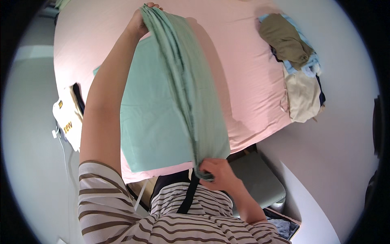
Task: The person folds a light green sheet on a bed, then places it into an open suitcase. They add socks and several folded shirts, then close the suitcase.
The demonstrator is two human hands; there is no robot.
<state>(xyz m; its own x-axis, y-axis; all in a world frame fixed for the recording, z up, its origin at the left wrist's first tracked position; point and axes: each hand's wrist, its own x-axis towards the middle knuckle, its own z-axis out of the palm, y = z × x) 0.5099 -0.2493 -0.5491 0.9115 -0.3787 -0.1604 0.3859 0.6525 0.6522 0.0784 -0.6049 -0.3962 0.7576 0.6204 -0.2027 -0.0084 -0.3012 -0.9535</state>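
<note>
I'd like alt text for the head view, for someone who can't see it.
A person's left hand grips the far end and right hand the near end of a folded pale green cloth over a pink sheet. Olive, blue and beige clothes lie piled at right.

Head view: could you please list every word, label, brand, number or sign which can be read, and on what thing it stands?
White cloth, at the left: short brownish-yellow lettering, large enough to read; I do not copy it out.
Same cloth, higher up: a small yellow-and-dark patch, too small to read.
Green cloth: no text visible.
</note>
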